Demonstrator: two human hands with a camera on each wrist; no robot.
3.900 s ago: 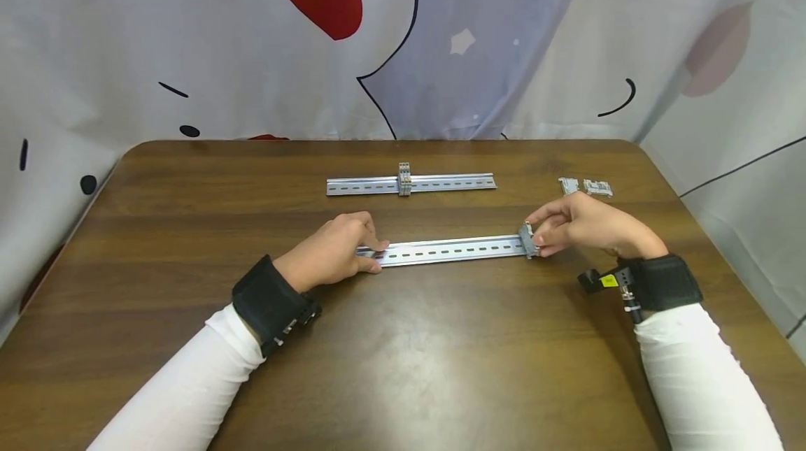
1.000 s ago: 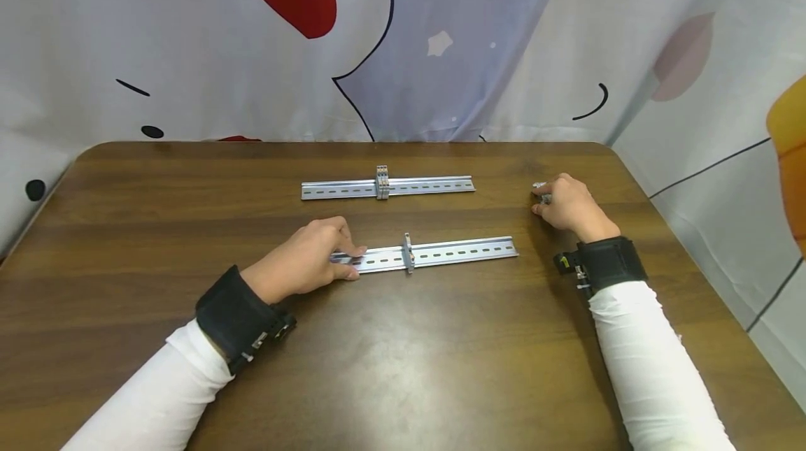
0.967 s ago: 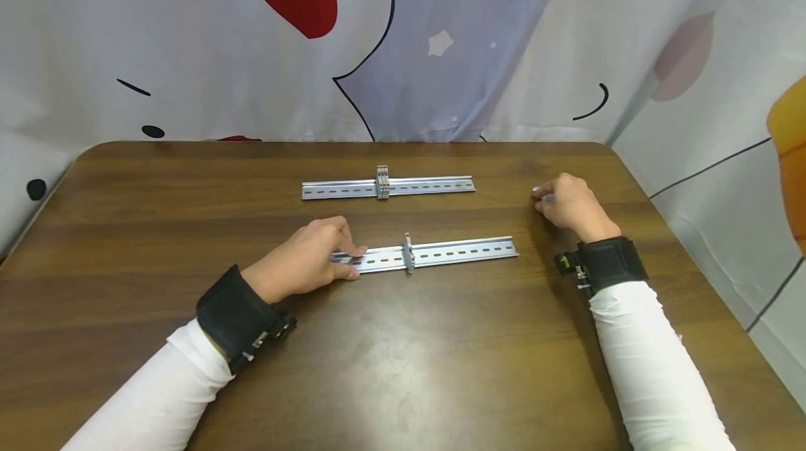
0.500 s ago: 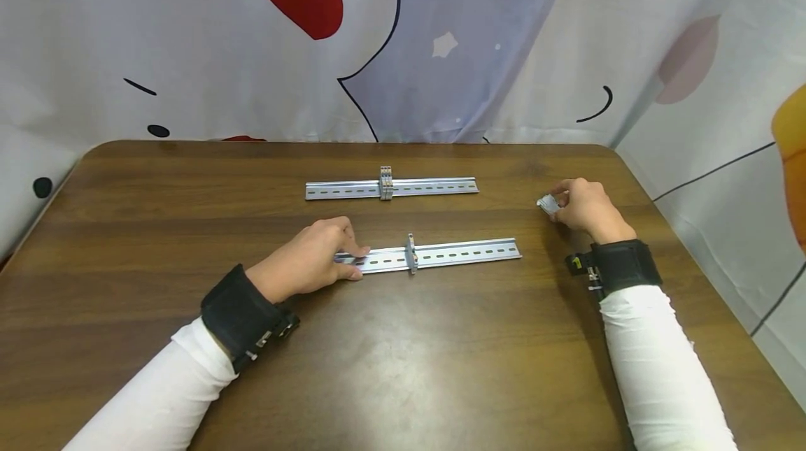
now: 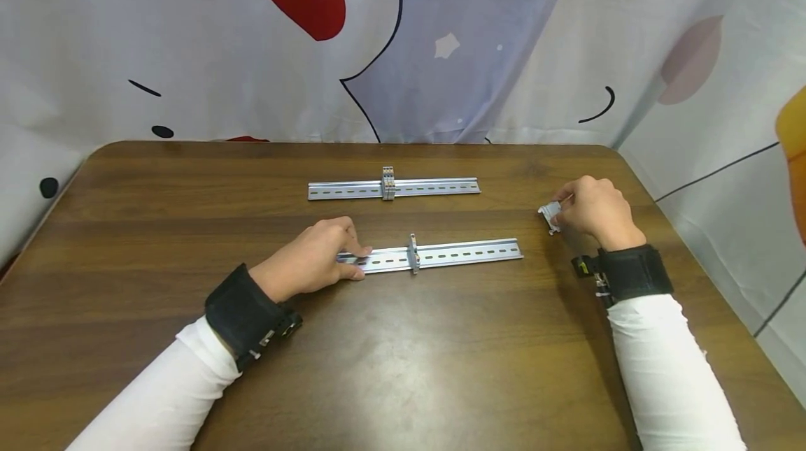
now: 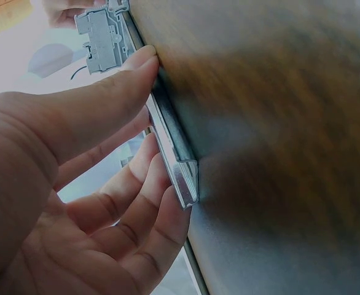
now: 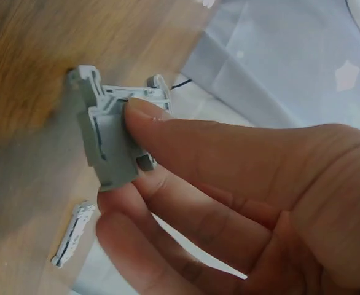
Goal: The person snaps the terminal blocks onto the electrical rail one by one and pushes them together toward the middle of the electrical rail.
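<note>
In the head view, my left hand (image 5: pixel 311 259) grips the left end of the near slotted DIN rail (image 5: pixel 469 252), thumb on the front edge and fingers on the far one. A single grey terminal block (image 5: pixel 413 255) stands upright across this rail, right of my fingers. Over the table's right side, my right hand (image 5: pixel 597 212) pinches another grey terminal block (image 7: pixel 109 135) between thumb and fingers, off the rail. A further loose terminal block (image 7: pixel 74 233) lies on the table in the right wrist view; the right hand hides it in the head view.
Behind the near rail lies a second DIN rail (image 5: pixel 340 190), carrying a small stack of terminal blocks (image 5: pixel 388 184) near its middle. All rest on a brown wooden table (image 5: pixel 403 360). A printed curtain (image 5: pixel 239 52) hangs along the back and right edges.
The terminal block once held at the near rail's right end now stands mid-rail. My right hand has since lifted another block from the table and drawn it slightly nearer. The left hand keeps its grip.
</note>
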